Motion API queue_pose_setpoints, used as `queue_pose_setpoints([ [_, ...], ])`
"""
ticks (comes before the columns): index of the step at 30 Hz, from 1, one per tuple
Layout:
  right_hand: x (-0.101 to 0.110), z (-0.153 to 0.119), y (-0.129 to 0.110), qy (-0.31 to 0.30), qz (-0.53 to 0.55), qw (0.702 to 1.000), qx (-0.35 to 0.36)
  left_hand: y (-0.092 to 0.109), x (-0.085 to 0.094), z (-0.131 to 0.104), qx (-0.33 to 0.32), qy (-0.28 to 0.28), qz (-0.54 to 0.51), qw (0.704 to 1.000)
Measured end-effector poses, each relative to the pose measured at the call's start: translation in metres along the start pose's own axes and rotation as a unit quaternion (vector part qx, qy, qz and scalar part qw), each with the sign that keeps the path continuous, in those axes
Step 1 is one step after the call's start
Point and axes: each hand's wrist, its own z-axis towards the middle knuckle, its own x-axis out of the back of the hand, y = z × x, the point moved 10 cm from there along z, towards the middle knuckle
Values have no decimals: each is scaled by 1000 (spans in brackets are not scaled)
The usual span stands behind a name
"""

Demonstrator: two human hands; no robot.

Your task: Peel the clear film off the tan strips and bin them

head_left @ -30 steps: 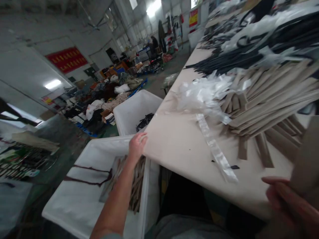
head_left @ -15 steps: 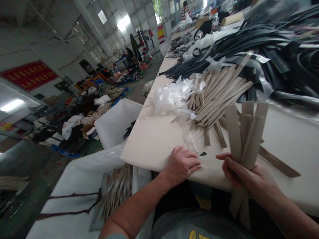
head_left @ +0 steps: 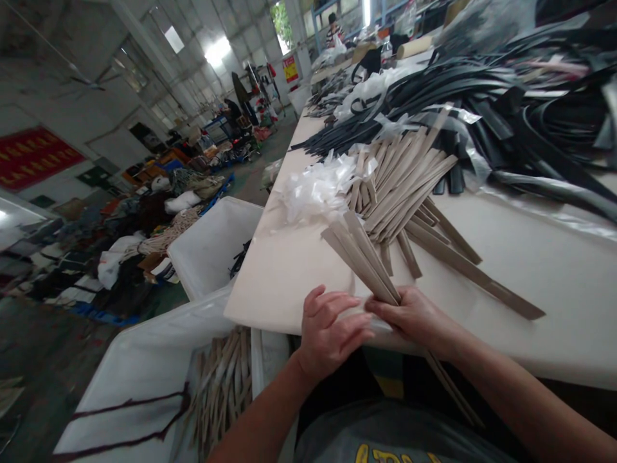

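Observation:
My right hand (head_left: 409,318) is closed around a few flat taupe strips (head_left: 359,257), just over the table's front edge. Their upper ends fan out to the left, and their lower ends hang below the table edge. Beside it, my left hand (head_left: 332,328) has its fingers apart and slightly bent, with nothing visible in them. Beyond both hands, a pile of similar taupe strips (head_left: 405,183) lies on the cream table (head_left: 284,276). A few loose strips (head_left: 486,280) stick out of that pile to the right.
Crumpled clear plastic (head_left: 318,186) lies left of the pile. Long black strips (head_left: 424,90) are heaped behind. Left of the table stand two white bins; the nearer bin (head_left: 144,347) holds taupe strips (head_left: 224,379). A person (head_left: 333,31) is far back.
My right hand has moved left with its strips, now tilted left. My left hand has lifted off the table, its fingers now near the right hand. The view has shifted slightly.

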Motion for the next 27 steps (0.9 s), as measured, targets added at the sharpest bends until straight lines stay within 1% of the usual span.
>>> queue_pose_setpoints([
  [1,2,0,-1,12,-7,1000,3,-8,6,-2,49,29,-38,998],
  [2,4,-1,-3,22,-16,1000,7,-19,8,-4,114,45,-85,989],
  [3,7,-3,-5,32,-26,999,11,-31,4,-8,187,40,-139,972],
  [4,9,-5,-7,40,-38,998,16,-41,-5,-13,260,15,-196,946],
  [5,10,-7,-10,47,-51,997,23,-47,-18,-19,319,-23,-251,914],
  [6,11,-9,-13,51,-64,996,31,-48,-32,-23,361,-65,-298,881],
  [7,12,-10,-17,54,-75,995,40,-46,-43,-26,387,-100,-332,855],
  [8,12,-11,-20,56,-86,994,49,-44,-50,-27,400,-123,-353,837],
  [11,12,-13,-30,61,-110,989,77,-36,-64,-26,407,-159,-381,815],
  [13,15,-16,-34,65,-118,987,93,-35,-70,-24,412,-155,-401,804],
  [14,17,-18,-36,66,-120,985,101,-37,-70,-23,417,-138,-409,800],
  [15,19,-21,-36,65,-120,985,105,-42,-68,-22,424,-110,-417,796],
  [17,22,-28,-31,54,-110,987,102,-53,-61,-19,435,-21,-452,779],
  [18,22,-32,-26,45,-100,989,96,-59,-57,-18,437,29,-479,761],
  [19,23,-36,-20,35,-87,992,87,-65,-53,-17,437,78,-510,737],
  [21,23,-44,-4,20,-58,996,66,-76,-49,-15,441,163,-566,677],
  [22,24,-48,4,17,-45,997,58,-81,-48,-15,445,195,-584,650],
  [24,24,-56,21,11,-25,999,45,-87,-47,-12,455,242,-603,609],
  [25,24,-60,29,11,-19,999,41,-88,-46,-10,458,257,-607,597],
  [27,27,-67,43,19,-20,999,38,-88,-45,-4,459,270,-610,587],
])
